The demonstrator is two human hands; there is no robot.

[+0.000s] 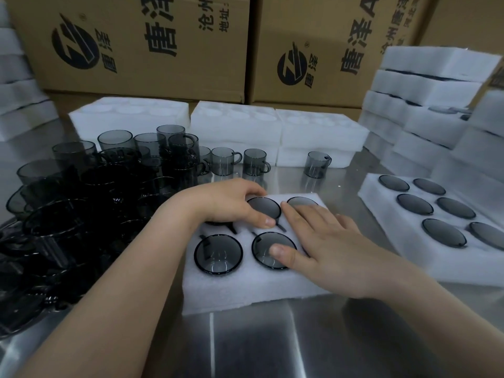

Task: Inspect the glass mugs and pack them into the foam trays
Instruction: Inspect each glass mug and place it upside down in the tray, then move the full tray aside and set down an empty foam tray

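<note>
Printed cartons [152,45] wall off the back of a steel table [272,345], and closed foam stacks [425,88] rise at the right, which suggests a good share of the packing is already done. The biggest thing left is the pile [81,203] of dark glass mugs heaped on the left side of the table, many deep and not yet sorted. Behind it sit empty trays [234,124], stacked two high with their round pockets bare, waiting for that pile.

To the right lies a full tray [381,203], six mug rims showing in its pockets, uncovered. The near tray [245,290], centre front, is the one in work: four mugs sit rim-up in it, their handles tucked into slots in the foam. Its remaining pockets are hidden under the hands, so I cannot say whether it is full.

A few loose mugs [226,160] stand upright between the pile and the empty trays, with a single mug [317,164] off to the right by itself.

The right hand [335,249] lies flat with fingers spread across the near tray, thumb on the front-right mug, pressing and not holding. The left hand [226,205] arches over the tray's back-left part, thumb on a mug rim; whether it holds anything beneath the palm is not visible. By my reading this tray is being seated and checked, with covering it and emptying the pile to follow.
</note>
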